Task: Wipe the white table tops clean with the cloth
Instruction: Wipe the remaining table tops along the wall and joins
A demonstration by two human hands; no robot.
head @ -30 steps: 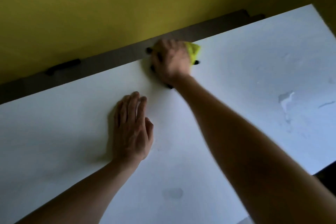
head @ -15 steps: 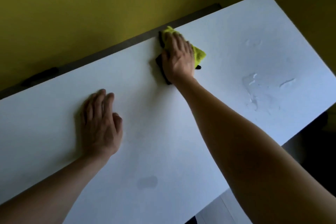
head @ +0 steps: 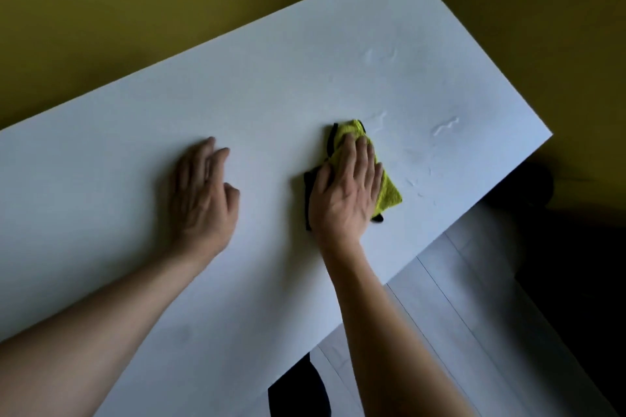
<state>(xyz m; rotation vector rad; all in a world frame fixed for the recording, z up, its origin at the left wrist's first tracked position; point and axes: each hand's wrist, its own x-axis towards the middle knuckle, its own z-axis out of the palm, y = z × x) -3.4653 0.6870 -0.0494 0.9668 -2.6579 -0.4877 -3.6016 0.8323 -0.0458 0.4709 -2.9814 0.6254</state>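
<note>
Since the earlier picture, the right hand (head: 345,189) has drawn the cloth (head: 386,193) back from the far edge of the table (head: 135,145) toward the middle of the top, closer to the person. Its fingers lie straight and flat on the cloth, pressing it down rather than curling round it. The cloth is yellow-green with a dark edge, bunched under the palm, with one corner poking out past the fingertips and another out to the right of the hand.

Just right of the cloth, on the same white top, sit several wet streaks (head: 445,126), and a fainter pair (head: 381,56) lies farther from the cloth, toward the table's far corner.

Left of the cloth, well apart from it, the left hand (head: 203,196) rests palm down on the table, fingers relaxed and holding nothing.

Beyond the table's far edge is a yellow wall (head: 135,10). Below its near right edge, pale floor (head: 474,298) shows.
</note>
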